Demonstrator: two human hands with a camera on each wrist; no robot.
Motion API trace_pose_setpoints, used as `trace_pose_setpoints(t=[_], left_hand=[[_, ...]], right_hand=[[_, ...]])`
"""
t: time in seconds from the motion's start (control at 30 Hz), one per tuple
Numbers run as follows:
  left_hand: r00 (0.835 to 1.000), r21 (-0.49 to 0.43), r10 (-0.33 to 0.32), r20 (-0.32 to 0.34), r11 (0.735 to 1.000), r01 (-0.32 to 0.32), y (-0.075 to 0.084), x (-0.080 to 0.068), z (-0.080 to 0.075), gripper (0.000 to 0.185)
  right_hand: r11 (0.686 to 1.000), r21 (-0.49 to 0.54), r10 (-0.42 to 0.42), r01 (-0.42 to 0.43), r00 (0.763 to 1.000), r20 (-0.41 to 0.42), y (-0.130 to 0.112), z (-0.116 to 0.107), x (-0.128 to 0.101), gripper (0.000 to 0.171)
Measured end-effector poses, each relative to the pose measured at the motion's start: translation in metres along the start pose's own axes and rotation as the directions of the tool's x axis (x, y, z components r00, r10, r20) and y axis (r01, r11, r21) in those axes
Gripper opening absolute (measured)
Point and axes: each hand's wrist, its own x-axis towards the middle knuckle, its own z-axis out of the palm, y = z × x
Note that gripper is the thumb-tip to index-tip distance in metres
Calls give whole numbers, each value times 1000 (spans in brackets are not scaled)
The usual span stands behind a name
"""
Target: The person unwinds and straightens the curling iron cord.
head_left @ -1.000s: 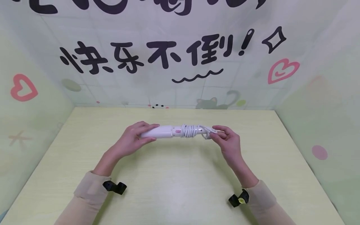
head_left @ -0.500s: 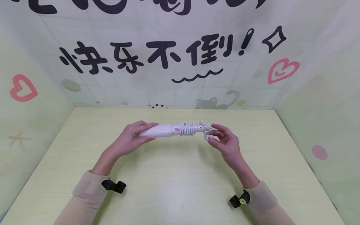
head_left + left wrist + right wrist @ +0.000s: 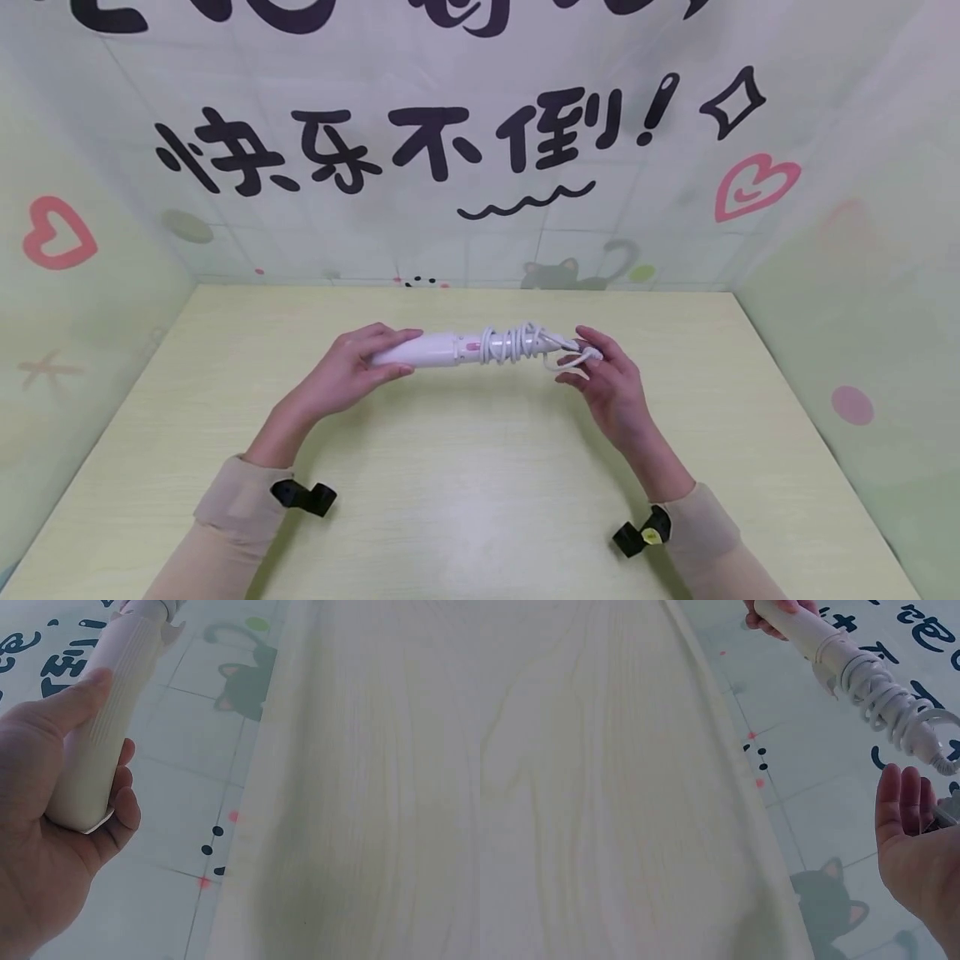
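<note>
White glossy plastic all the way: a slim wand-shaped appliance (image 3: 431, 351) held level above the table (image 3: 465, 492), its cord (image 3: 512, 342) wound in tight coils round the end nearer the right hand (image 3: 609, 385). Versus half a second ago, the coils look looser and messier, and a loop of cord now droops just under the right fingertips (image 3: 588, 344). Back then that hand was pinching the small white plug; now its fingers look mostly straight and relaxed, palm up in the right wrist view, with the cord lying across the fingertips. The left hand (image 3: 347, 373) hasn't budged: thumb on top, fingers curled underneath, wrapped round the ribbed, rounded barrel at the far end from the coils. There's a small pink spot on the body just past the left fingertips. The table is pale yellow-green with a faint wood grain, matte. Behind the fingers hangs a soft backdrop (image 3: 480, 158) with bold black lettering and pink hearts.
</note>
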Motion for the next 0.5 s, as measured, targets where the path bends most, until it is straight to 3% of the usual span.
trace_pose_setpoints(t=[0.2, 0.3, 0.33, 0.4, 0.5], left_hand=[[1000, 2, -15, -10, 1000, 15, -1, -2, -2, 48], [1000, 4, -22, -5, 1000, 22, -1, -2, -3, 47], [1000, 7, -24, -4, 1000, 24, -1, -3, -3, 47], [1000, 9, -30, -6, 1000, 30, -1, -3, -4, 47], [999, 12, -37, -6, 999, 37, -2, -4, -4, 47]], right_hand=[[986, -167, 21, -26, 999, -32, 1, -4, -5, 34], [935, -352, 21, -45, 997, -72, -1, -5, -9, 32], [904, -426, 12, -47, 996, -84, -1, -6, -9, 29], [812, -582, -11, -47, 995, -97, -3, -7, -10, 21], [640, -768, -53, -23, 996, -74, -5, -8, -10, 12]])
